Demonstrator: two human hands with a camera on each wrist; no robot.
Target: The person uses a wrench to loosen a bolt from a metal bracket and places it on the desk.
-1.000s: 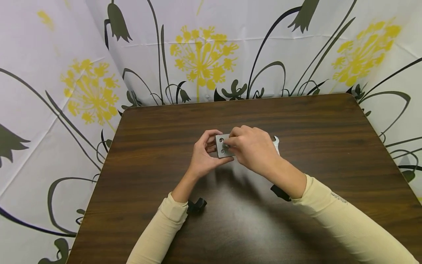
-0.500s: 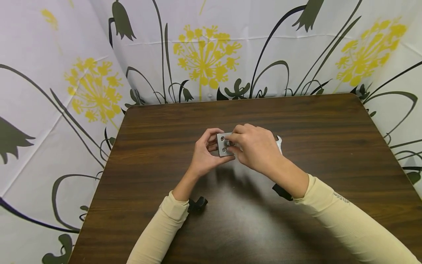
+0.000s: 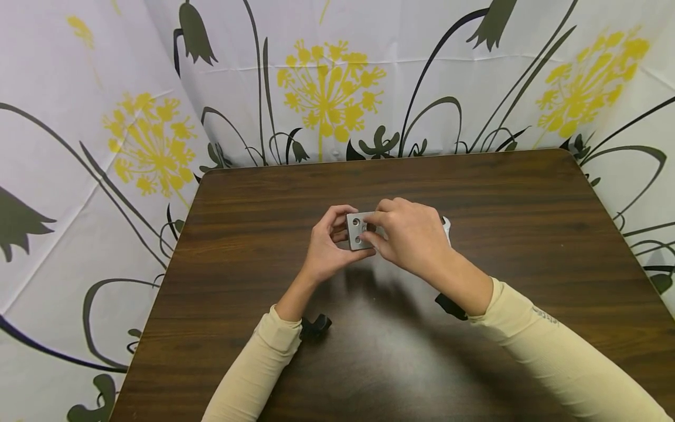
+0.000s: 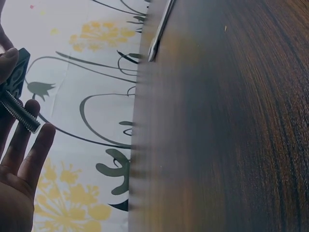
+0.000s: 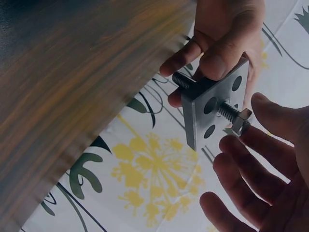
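My left hand (image 3: 329, 243) holds a grey metal plate (image 3: 353, 231) by its edges above the table, the plate's holed face turned up toward me. A hex bolt (image 5: 229, 112) runs through one of its holes, and its threaded end (image 4: 21, 113) sticks out on the far side. The bolt's head stands off from the plate's face. Around that head, my right hand (image 3: 411, 234) has its thumb and fingers spread. In the right wrist view the thumb tip sits slightly apart from the head, with fingertips close at its other side.
An open-end wrench (image 3: 446, 228) lies on the brown wooden table (image 3: 263, 234), partly hidden behind my right hand. Black wrist-camera mounts (image 3: 316, 327) show under the sleeves. A flower-patterned curtain (image 3: 237, 88) hangs behind the table.
My right thumb and index finger were together at the bolt a second ago; now they are spread apart around its head. The left hand keeps its hold on the plate. The head view shifted slightly.
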